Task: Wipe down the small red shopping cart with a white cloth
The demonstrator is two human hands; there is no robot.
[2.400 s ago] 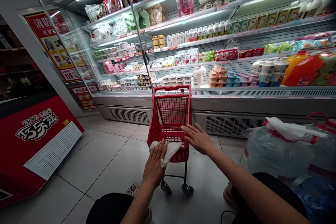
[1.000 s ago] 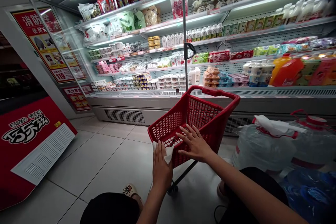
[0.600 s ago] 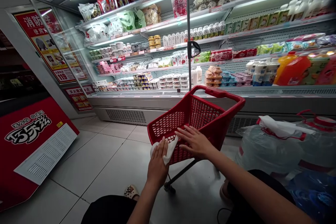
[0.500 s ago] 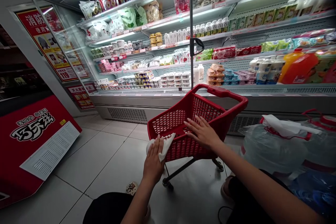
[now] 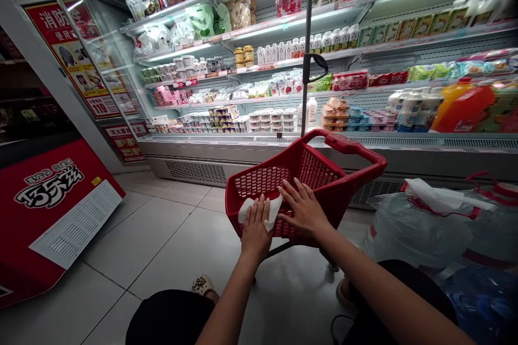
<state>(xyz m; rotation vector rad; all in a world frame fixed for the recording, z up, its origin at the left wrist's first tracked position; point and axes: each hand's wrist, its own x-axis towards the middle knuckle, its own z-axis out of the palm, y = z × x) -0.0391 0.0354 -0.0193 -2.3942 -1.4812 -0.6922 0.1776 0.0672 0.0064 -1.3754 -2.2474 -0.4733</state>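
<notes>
A small red plastic shopping cart [image 5: 324, 183] stands in front of me, its handle towards the right. My left hand [image 5: 257, 223] lies over a white cloth [image 5: 274, 212] and presses it against the near side of the cart basket. The cloth sticks out on both sides of the fingers, which are stretched and close together; its part under the palm is hidden. My right hand [image 5: 303, 207] is just to the right, fingers spread, at the same basket side near the rim. It holds nothing.
An open fridge [image 5: 251, 153] with shelves of dairy, bottles and bags spans the back, a glass door's dark handle [image 5: 315, 68] before it. Large bagged water jugs [image 5: 421, 226] stand at right, a white sheet [image 5: 435, 197] on top. A red freezer [image 5: 101, 172] is at left.
My left hand has slid the cloth to the right along the basket's near side, closer to my right hand. The right hand has shifted slightly left. The view has moved a little.
</notes>
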